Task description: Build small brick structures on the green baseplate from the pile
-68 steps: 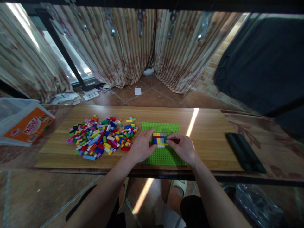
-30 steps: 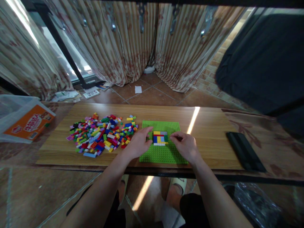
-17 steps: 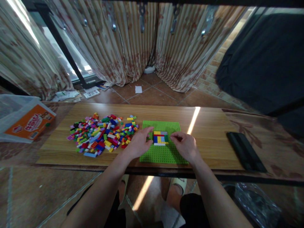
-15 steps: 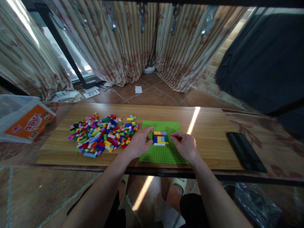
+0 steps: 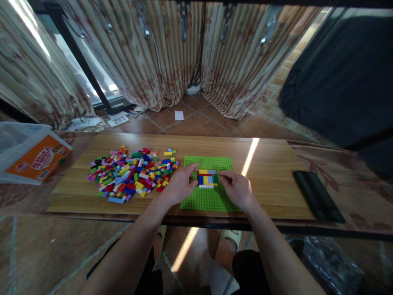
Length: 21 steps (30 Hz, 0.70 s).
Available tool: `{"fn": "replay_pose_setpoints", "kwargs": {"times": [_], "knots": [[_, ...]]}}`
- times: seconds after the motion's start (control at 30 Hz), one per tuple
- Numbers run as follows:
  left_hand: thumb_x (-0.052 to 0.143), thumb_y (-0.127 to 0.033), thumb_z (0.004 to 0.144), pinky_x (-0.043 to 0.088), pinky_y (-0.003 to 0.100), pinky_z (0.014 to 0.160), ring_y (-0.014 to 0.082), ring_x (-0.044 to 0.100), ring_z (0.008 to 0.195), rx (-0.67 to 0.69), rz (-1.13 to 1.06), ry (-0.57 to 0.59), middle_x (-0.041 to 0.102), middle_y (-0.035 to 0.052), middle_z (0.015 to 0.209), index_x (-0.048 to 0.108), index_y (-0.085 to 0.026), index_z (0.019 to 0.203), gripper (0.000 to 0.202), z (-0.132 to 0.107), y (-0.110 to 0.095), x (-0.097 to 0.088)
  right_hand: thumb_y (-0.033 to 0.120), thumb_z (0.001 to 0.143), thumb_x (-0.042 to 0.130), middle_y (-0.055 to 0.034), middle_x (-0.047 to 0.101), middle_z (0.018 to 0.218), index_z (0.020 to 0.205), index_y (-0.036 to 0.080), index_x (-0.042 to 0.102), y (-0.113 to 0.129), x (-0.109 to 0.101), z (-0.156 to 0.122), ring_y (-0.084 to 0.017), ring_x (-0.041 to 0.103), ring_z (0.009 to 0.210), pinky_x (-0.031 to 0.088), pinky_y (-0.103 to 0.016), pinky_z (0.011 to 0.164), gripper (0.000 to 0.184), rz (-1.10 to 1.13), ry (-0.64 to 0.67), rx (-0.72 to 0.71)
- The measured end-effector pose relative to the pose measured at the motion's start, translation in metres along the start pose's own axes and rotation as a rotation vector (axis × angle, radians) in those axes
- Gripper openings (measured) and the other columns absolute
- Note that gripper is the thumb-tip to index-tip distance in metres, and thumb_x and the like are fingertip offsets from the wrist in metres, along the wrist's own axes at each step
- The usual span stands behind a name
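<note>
A green baseplate lies on the wooden board, and a flat block of toy bricks in yellow, red, blue, white, green and grey sits near its middle. My left hand rests at the block's left side, thumb and fingers apart with nothing between them. On the other side, my right hand has its thumb and fingertips pinched together at the block's right edge. Whatever those fingertips hold is too small to make out. Left of the baseplate spreads a heap of loose toy bricks in many colours.
A clear plastic box with an orange label stands at the far left. On the right lies a black flat case. The wooden board runs under the baseplate, crossed by a strip of sunlight. Patterned curtains hang beyond.
My right hand has moved slightly left, bringing its pinched fingertips up to the right edge of the brick block. My left hand has stayed in place.
</note>
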<state>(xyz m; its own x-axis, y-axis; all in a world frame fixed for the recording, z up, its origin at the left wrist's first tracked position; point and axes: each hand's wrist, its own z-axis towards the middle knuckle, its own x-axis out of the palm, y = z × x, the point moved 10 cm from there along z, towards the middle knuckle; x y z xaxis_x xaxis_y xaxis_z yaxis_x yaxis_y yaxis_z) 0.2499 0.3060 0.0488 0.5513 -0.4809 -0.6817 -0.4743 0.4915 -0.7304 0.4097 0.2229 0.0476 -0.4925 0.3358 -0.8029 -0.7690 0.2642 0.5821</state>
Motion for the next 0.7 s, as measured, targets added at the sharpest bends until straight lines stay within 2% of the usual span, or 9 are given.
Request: {"fn": "replay_pose_setpoints", "kwargs": {"times": [0.7], "knots": [[0.060,-0.013,0.076,0.051,0.036,0.092,0.0203,0.065,0.096,-0.012,-0.001,-0.005,0.069,0.0080,0.113,0.051,-0.014,0.131,0.056,0.0001,-0.0013,-0.0011,0.027,0.084,0.055,-0.0025,0.072,0.088,0.089,0.025,0.074,0.0007,-0.0008,0.0001,-0.016,0.064,0.073,0.049,-0.029,0.068,0.019,0.025,0.001,-0.004]]}}
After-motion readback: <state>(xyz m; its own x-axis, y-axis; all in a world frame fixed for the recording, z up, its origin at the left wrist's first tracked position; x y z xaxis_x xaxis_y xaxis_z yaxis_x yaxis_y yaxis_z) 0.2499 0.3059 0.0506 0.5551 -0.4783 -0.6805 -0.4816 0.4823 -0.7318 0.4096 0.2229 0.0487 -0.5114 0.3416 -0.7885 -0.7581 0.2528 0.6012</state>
